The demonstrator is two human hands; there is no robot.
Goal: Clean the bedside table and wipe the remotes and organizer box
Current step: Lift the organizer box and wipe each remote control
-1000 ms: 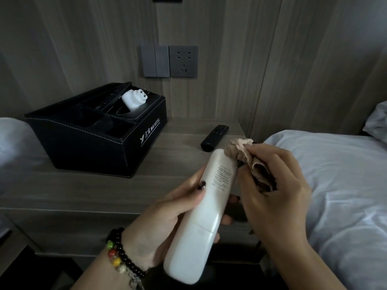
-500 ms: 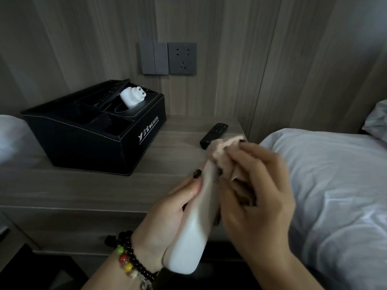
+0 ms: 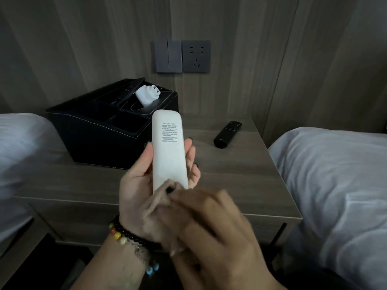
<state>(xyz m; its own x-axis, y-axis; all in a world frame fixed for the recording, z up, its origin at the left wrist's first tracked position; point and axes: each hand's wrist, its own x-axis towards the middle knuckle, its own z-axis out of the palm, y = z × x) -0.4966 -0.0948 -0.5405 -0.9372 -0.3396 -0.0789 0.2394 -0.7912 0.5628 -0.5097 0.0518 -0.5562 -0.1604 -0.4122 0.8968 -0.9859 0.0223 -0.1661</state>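
Observation:
My left hand [image 3: 136, 185] holds a white remote [image 3: 168, 151] upright over the wooden bedside table [image 3: 240, 176], its back label facing me. Blurred by motion, my right hand [image 3: 211, 225] grips a beige cloth [image 3: 161, 197] and presses it against the remote's lower end, hiding that end. A black remote [image 3: 228, 133] lies on the table toward the right rear. At the left rear stands the black organizer box [image 3: 100, 139], holding a white plug adapter [image 3: 146, 97] and a dark remote [image 3: 125, 94].
Beds with white bedding flank the table, one at the left [image 3: 18, 143] and one at the right [image 3: 335, 185]. A wall switch and socket plate [image 3: 182, 56] sits on the wood panel behind the table.
My left hand has raised and straightened the white remote. My right hand has slid the cloth from the remote's top end down to its lower end.

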